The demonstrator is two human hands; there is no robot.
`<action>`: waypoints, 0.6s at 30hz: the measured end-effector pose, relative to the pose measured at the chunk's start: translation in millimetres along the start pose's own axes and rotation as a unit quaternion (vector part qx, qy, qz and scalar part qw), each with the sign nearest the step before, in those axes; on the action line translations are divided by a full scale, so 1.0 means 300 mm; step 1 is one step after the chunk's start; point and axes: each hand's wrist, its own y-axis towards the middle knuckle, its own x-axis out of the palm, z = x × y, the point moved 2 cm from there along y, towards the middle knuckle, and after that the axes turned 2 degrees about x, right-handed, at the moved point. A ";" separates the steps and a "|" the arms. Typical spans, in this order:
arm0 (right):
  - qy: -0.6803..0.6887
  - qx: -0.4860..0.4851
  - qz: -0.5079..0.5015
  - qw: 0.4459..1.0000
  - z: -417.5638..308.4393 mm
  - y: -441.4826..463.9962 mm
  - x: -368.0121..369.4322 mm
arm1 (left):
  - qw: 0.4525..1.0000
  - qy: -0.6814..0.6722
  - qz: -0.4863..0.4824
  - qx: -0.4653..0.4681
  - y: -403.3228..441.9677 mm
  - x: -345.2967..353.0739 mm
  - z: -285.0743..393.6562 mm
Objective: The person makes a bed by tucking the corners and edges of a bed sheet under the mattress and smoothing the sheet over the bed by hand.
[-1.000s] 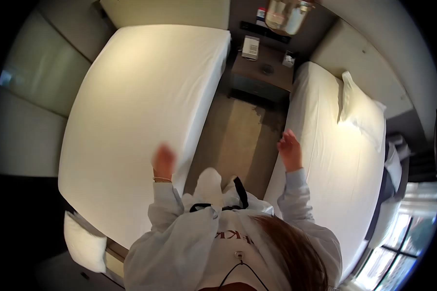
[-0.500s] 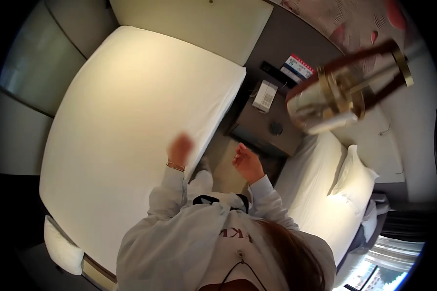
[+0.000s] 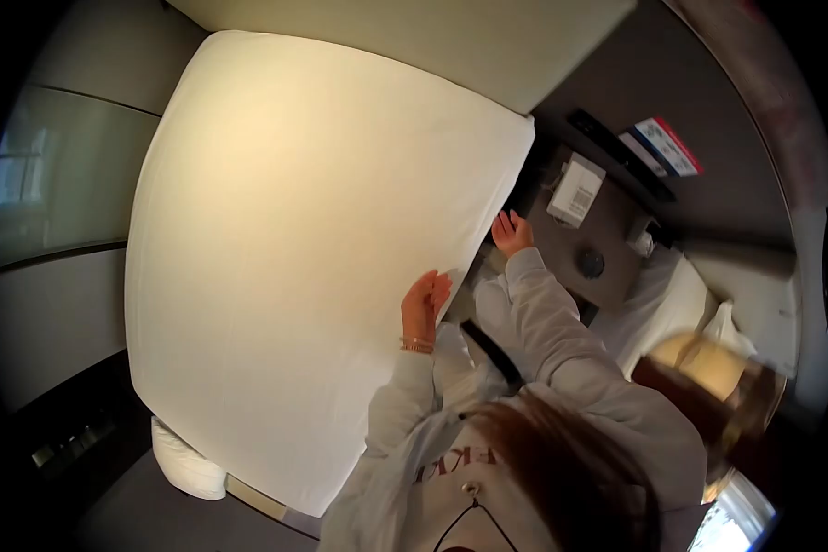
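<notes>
A large bed with a smooth white sheet fills the middle of the view. My left hand, with bracelets at the wrist, is over the bed's near right edge, fingers loosely stretched and holding nothing. My right hand is further along the same edge, between the bed and the nightstand. Its fingers are apart and slightly bent, with nothing in them. I cannot tell whether either hand touches the sheet.
On the nightstand are a white box and a round dark disc. A wall panel and a red, white and blue card are behind it. A second bed and a hanging lamp are at right. A white pillow lies lower left.
My view has turned, and the lamp has gone from upper right to lower right. Both hands have moved toward the bed's edge, the right one now beside the mattress.
</notes>
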 end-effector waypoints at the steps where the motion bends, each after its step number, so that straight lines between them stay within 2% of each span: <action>1: -0.041 0.038 0.106 0.993 -0.030 0.052 -0.009 | 0.999 -0.035 0.023 -0.024 0.030 -0.008 -0.038; 2: -0.086 0.074 0.214 0.970 -0.066 0.113 -0.017 | 0.995 -0.074 0.050 -0.051 0.078 -0.003 -0.083; 3: -0.101 0.079 0.227 0.966 -0.097 0.172 -0.014 | 0.992 -0.087 0.064 -0.059 0.125 -0.002 -0.128; 5: -0.215 0.085 0.242 0.942 -0.145 0.253 -0.028 | 0.960 -0.224 0.067 -0.151 0.190 -0.028 -0.256; 7: -0.242 0.084 0.227 0.940 -0.178 0.337 -0.024 | 0.958 -0.203 0.093 -0.181 0.300 -0.031 -0.426; 9: -0.356 0.137 0.156 0.911 -0.200 0.406 -0.040 | 0.952 -0.050 0.167 -0.251 0.367 0.007 -0.543; 11: -0.340 0.183 0.093 0.918 -0.223 0.413 -0.011 | 0.941 -0.060 0.178 -0.281 0.443 0.030 -0.628; 13: -0.297 0.203 0.063 0.931 -0.215 0.430 -0.033 | 0.952 0.172 0.109 -0.227 0.522 -0.023 -0.724; 14: -0.291 0.202 0.072 0.932 -0.208 0.427 -0.031 | 0.945 0.309 0.050 -0.096 0.559 -0.074 -0.796; 15: -0.304 0.210 0.063 0.927 -0.196 0.416 -0.012 | 0.942 0.314 0.046 -0.104 0.568 -0.084 -0.789; 16: -0.315 0.218 0.051 0.922 -0.182 0.414 -0.003 | 0.886 0.461 0.004 -0.049 0.592 -0.091 -0.751; 17: -0.306 0.218 0.055 0.925 -0.167 0.417 0.010 | 0.804 0.593 -0.040 0.008 0.622 -0.089 -0.718; 18: -0.307 0.211 0.072 0.925 -0.150 0.410 0.011 | 0.798 0.601 -0.043 0.003 0.636 -0.060 -0.665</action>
